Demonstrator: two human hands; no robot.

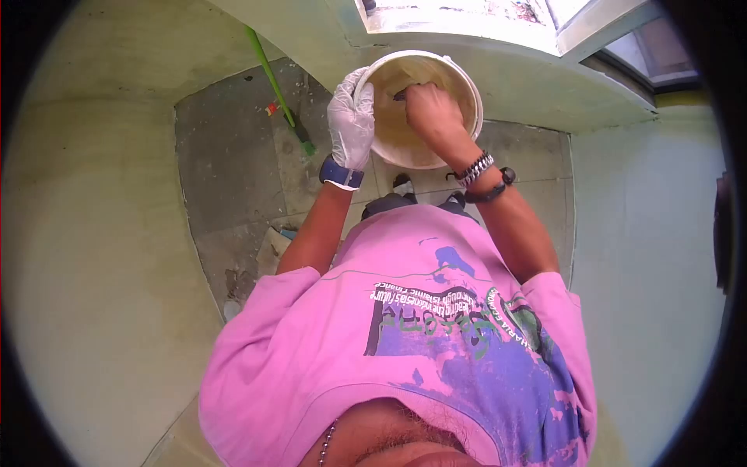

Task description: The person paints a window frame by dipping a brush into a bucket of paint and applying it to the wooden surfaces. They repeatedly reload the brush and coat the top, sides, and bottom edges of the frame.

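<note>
A white bucket (424,55) is held up in front of me, its mouth facing me and its inside coated in a cream-tan layer. Around its left rim, my left hand (352,124) is closed, wearing a thin translucent white glove with a dark blue band at the wrist. Bare and clenched, my right hand (437,117) reaches into the bucket. A small dark piece of a tool (401,94) sticks out on the left of that fist; the rest of it is hidden, and I cannot tell its kind.
Left of the bucket, a bright green pole (268,74) leans with its dark lower end on the grey tiled floor (233,156). Pale green walls (101,233) close in on both sides. A window (459,15) opens ahead, above a ledge. My shoes stand below the bucket.
</note>
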